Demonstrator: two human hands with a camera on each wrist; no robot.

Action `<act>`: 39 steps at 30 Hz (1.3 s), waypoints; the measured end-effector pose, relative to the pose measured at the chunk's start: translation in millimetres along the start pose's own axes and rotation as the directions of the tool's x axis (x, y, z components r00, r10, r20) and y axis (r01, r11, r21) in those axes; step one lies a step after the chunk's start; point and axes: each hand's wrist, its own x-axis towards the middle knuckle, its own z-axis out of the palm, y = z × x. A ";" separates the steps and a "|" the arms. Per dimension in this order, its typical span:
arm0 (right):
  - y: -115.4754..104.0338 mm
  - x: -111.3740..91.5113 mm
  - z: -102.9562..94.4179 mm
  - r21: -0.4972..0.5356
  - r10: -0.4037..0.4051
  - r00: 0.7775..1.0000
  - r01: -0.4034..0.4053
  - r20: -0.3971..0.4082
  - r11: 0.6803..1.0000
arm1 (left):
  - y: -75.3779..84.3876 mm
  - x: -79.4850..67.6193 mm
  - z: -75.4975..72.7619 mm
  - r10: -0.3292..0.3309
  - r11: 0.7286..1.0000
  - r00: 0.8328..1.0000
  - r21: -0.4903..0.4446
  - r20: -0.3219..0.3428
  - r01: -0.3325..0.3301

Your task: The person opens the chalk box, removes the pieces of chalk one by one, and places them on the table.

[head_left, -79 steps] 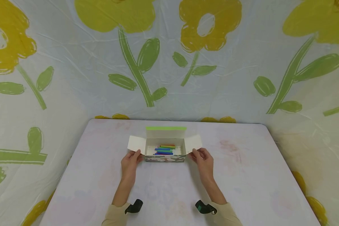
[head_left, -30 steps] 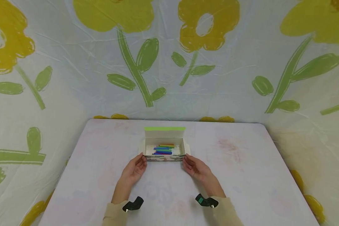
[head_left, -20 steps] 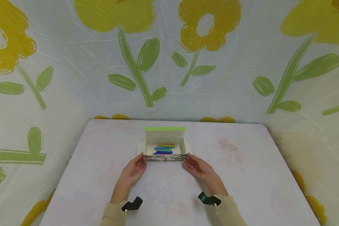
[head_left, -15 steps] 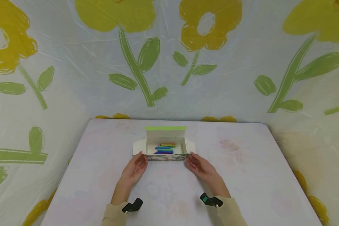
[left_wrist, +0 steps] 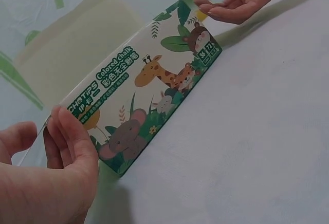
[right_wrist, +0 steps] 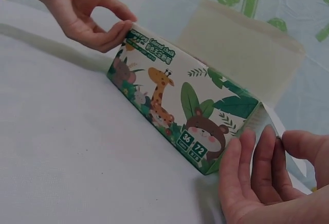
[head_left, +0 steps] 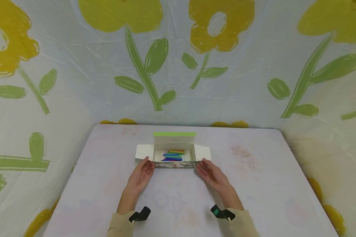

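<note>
A cardboard colored-chalk box [head_left: 174,165] with cartoon animals on its front stands on the table, its top open. The back lid [head_left: 174,139] is raised, and several colored chalk sticks [head_left: 172,156] lie inside. My left hand [head_left: 140,179] is at the front left corner, thumb and fingers on either side of the left flap [head_left: 144,151]. At the other end, my right hand [head_left: 216,179] pinches the edge of the right flap [head_left: 202,152] between thumb and fingers. Both flaps spread outward. In the right wrist view the box's printed front [right_wrist: 164,95] faces the person.
The pale table [head_left: 172,200] extends around the box. Behind it hangs a white cloth [head_left: 240,98] printed with yellow flowers. Each wrist carries a black camera, such as the left one [head_left: 140,214].
Since one second ago both side flaps have swung outward and look wider. My hands have followed them slightly upward in view, the right one also outward. The chalk sticks stay in the box.
</note>
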 end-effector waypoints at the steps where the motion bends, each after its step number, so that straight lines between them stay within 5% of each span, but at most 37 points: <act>1: 0.6 -0.3 0.1 0.006 -0.004 1.000 0.004 -0.005 1.000 | -0.1 0.5 0.0 0.004 1.000 1.000 0.005 0.000 -0.004; 10: 1.6 -5.5 0.1 -0.052 -0.073 0.997 0.073 0.008 0.996 | -3.3 1.7 2.1 0.046 0.997 0.999 0.070 -0.021 -0.045; 16: 2.8 -10.5 0.8 -0.186 -0.129 0.991 0.123 -0.021 0.975 | -11.0 -3.7 7.3 0.113 0.959 0.991 0.269 -0.065 -0.091; 26: 5.4 -21.7 4.8 -0.436 -0.203 0.979 0.181 -0.006 0.882 | -22.9 -13.2 12.0 0.144 0.897 0.985 0.433 -0.098 -0.089; 39: 5.2 -36.8 33.6 -0.671 -0.272 0.953 0.288 0.132 0.684 | -31.4 -9.3 14.5 0.168 0.850 0.985 0.510 -0.029 -0.130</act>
